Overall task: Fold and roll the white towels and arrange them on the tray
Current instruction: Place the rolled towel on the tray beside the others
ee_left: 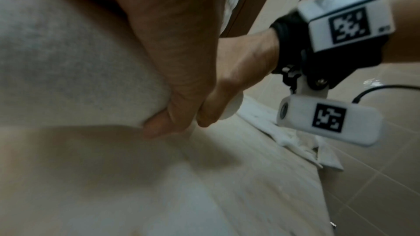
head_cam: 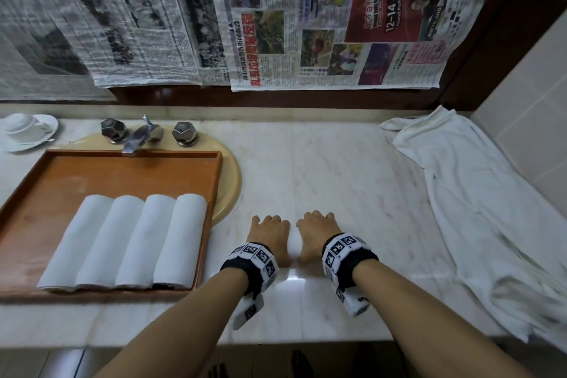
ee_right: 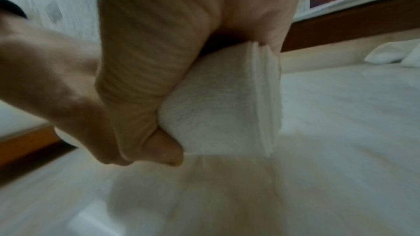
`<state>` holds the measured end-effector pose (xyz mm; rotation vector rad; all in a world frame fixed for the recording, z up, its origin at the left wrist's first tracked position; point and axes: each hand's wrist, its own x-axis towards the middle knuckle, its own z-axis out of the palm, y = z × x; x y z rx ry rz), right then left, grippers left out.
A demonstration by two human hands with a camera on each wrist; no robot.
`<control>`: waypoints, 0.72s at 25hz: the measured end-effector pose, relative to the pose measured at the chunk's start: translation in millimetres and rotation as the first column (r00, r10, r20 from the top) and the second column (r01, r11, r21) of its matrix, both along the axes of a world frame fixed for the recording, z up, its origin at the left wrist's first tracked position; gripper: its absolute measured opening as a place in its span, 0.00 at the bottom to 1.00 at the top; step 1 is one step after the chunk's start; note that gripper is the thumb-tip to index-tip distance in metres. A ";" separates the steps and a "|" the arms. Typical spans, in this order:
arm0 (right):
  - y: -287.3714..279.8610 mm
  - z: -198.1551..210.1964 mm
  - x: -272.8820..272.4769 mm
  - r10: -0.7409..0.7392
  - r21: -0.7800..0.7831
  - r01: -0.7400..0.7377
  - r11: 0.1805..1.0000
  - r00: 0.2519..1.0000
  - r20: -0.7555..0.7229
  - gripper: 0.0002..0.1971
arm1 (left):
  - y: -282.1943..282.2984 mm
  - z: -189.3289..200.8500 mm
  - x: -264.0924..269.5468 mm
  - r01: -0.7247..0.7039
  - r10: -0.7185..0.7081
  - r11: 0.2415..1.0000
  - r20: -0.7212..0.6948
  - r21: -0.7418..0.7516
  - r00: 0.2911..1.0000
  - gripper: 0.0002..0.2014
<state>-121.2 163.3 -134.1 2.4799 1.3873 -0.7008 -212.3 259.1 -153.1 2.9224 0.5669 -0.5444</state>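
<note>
At lower left, four rolled towels (head_cam: 122,242) lie side by side on the tray (head_cam: 36,190). At lower centre the left hand (head_cam: 270,238) and right hand (head_cam: 319,235) both curl around a towel roll (head_cam: 294,244) on the table (head_cam: 337,169). At upper right, a newspaper (head_cam: 337,18) reads "12-14 JUNE"; a loose towel (head_cam: 478,202) lies below.

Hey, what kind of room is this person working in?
Most likely a bathroom vanity, perhaps in a hotel: a marble counter with a faucet over an oval sink, tiled wall, and rolled towels lined up on a wooden tray.
</note>
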 end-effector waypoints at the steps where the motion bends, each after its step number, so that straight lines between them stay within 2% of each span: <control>1: 4.4 10.2 -5.1 0.001 0.020 -0.001 1.000 1.000 0.009 0.33 | 7.5 11.4 -5.5 0.021 -0.021 1.000 0.023 0.008 1.000 0.29; 4: 36.2 50.5 -29.2 -0.043 0.143 0.037 0.989 0.998 0.040 0.32 | 47.1 59.7 -30.9 0.041 -0.043 0.999 0.097 0.020 0.994 0.27; 8: 110.7 95.3 -74.9 0.001 0.347 -0.052 0.936 0.990 0.144 0.38 | 122.9 114.1 -85.7 -0.042 0.033 0.998 0.202 0.039 0.979 0.32; 10: 152.9 96.2 -108.6 -0.038 0.537 -0.050 0.842 0.988 0.152 0.42 | 173.9 119.8 -129.2 -0.169 0.167 0.985 0.261 -0.016 0.951 0.36; 11: 166.7 90.7 -123.3 -0.100 0.635 0.025 0.772 0.992 0.082 0.45 | 194.8 116.1 -148.3 -0.247 0.268 0.963 0.299 -0.106 0.916 0.39; 12: 181.3 81.9 -140.9 -0.158 0.691 0.125 0.712 0.987 -0.016 0.47 | 218.1 108.2 -172.8 -0.319 0.380 0.921 0.340 -0.222 0.860 0.43; 13: 188.9 69.6 -154.4 -0.225 0.685 0.247 0.685 0.966 -0.124 0.48 | 236.1 98.6 -193.8 -0.361 0.481 0.867 0.387 -0.344 0.787 0.45; 14: 195.8 54.9 -169.0 -0.300 0.619 0.369 0.694 0.929 -0.217 0.47 | 254.1 85.0 -216.1 -0.395 0.590 0.791 0.409 -0.468 0.696 0.45; 16: 196.1 25.6 -188.9 -0.453 0.435 0.550 0.713 0.835 -0.312 0.44 | 278.6 62.0 -251.3 -0.435 0.783 0.605 0.397 -0.667 0.480 0.44; 17: 193.3 14.6 -196.1 -0.505 0.386 0.607 0.695 0.794 -0.338 0.43 | 288.4 52.6 -267.5 -0.460 0.851 0.513 0.360 -0.725 0.382 0.42; 18: 188.5 6.7 -198.8 -0.532 0.365 0.644 0.672 0.763 -0.366 0.42 | 292.8 50.5 -278.1 -0.510 0.891 0.446 0.312 -0.735 0.329 0.38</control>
